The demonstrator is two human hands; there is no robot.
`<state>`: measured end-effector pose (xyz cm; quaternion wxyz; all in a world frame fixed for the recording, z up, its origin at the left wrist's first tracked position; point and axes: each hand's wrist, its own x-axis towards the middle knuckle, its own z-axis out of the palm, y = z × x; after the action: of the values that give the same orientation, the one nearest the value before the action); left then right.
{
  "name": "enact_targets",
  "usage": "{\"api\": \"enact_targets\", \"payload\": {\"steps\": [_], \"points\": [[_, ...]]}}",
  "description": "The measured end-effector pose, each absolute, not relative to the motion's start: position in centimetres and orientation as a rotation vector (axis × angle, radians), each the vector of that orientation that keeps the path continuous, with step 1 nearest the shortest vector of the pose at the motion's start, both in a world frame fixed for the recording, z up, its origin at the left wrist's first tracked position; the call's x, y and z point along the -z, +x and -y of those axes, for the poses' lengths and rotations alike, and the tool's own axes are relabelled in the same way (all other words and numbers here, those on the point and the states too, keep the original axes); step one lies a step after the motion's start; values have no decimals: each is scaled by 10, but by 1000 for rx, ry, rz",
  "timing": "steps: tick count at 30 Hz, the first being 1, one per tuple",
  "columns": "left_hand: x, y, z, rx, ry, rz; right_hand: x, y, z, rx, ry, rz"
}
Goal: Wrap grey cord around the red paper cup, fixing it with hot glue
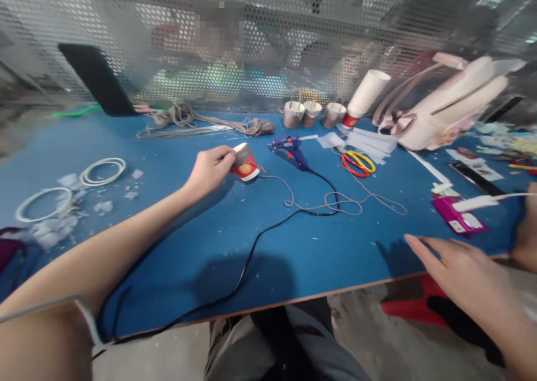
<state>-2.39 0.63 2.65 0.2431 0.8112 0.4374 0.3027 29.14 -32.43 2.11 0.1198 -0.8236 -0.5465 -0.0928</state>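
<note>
My left hand (211, 171) is closed on a red and white paper cup (246, 172), tilted over the blue table. Grey material covers its upper part, and a thin grey cord (289, 193) trails from it to the right. My right hand (455, 266) holds nothing, its fingers stretched out above the table's front edge. Beyond the cup lies a blue glue gun (297, 153) with a white stick in its back. Scissors with red and yellow handles (356, 164) rest to its right, touching the cord.
At the back stand several grey-wrapped cups (293, 116), a paper cup stack (367, 95) and a pink bag (448, 112). Bundled cord (180, 115) and white rings (103, 172) lie left. A purple box (459, 216) and another person's hand (526, 230) are right. A black cable (255, 241) crosses the table.
</note>
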Motion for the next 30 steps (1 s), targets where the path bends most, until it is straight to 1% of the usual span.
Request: {"api": "enact_targets", "payload": {"steps": [2,6,8,11,15,17,22,30], "points": [[-25,-23,-6,-853,2151,-1170,-35,272,287,330,-2251,1707],[-26,-23,-2,-853,1949,-1090,-42,221,186,-12,-1755,1827],[-27,-23,1,-840,1753,-1019,-37,198,142,-93,-1535,1824],[-28,-22,8,-832,1744,-962,-26,174,101,-154,-1326,1732],[-26,-20,15,-786,1597,-874,-7,164,93,-138,-1189,1666],[-23,-19,18,-751,1642,-906,1,166,99,-118,-1165,1662],[-16,-18,21,-799,1835,-914,15,170,103,-108,-1134,1603],[-12,-18,29,-814,1902,-912,21,164,102,-32,-1016,1685]]}}
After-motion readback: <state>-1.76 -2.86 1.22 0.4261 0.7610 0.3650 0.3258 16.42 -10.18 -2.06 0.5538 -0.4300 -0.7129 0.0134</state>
